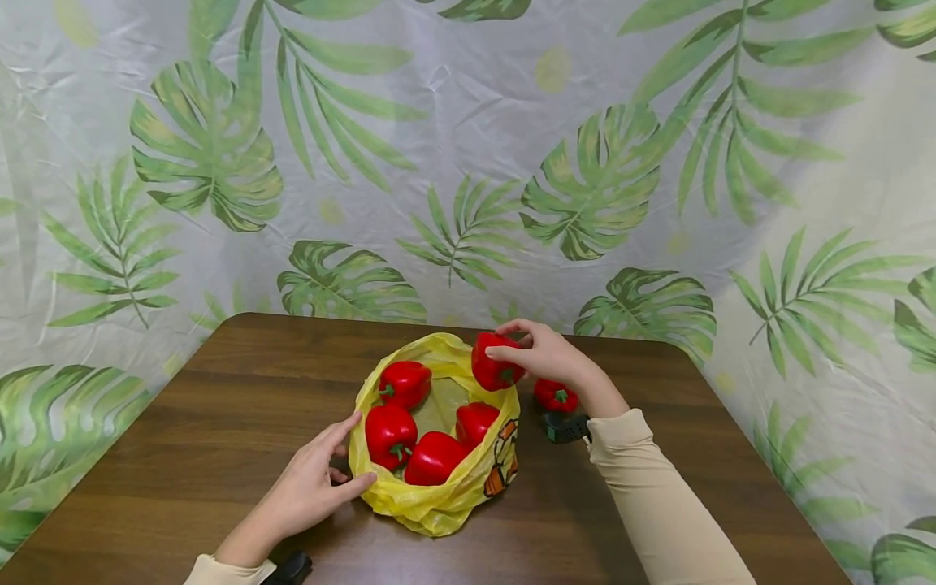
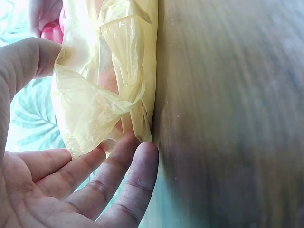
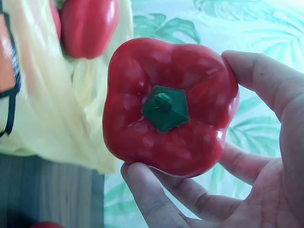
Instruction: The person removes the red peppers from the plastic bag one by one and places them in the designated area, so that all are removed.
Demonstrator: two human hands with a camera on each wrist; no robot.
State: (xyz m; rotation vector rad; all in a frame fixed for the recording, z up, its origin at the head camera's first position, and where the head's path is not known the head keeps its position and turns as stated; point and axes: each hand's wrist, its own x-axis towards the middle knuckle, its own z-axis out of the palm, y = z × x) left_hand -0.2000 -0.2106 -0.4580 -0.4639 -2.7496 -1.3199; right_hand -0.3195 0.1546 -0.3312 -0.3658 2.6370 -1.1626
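My right hand point(image 1: 552, 357) grips a red bell pepper point(image 3: 171, 107) with a green stem, over the right far rim of a yellow plastic bag point(image 1: 431, 516). Thumb and fingers sit on opposite sides of the pepper, its stem end facing the right wrist camera. Inside the open bag lie several more red peppers, one of them a pepper point(image 1: 435, 459) near the front rim. Against the bag's left side rests my left hand point(image 1: 310, 483), fingers spread and nearly straight, thumb at the front rim. In the left wrist view the fingertips point(image 2: 145, 154) touch the crumpled plastic.
Another red pepper point(image 1: 556, 396) lies on the brown wooden table point(image 1: 241, 422) right of the bag, partly behind my right wrist. A leaf-patterned cloth point(image 1: 468, 162) hangs behind the table's far edge. Dark devices are strapped at both wrists.
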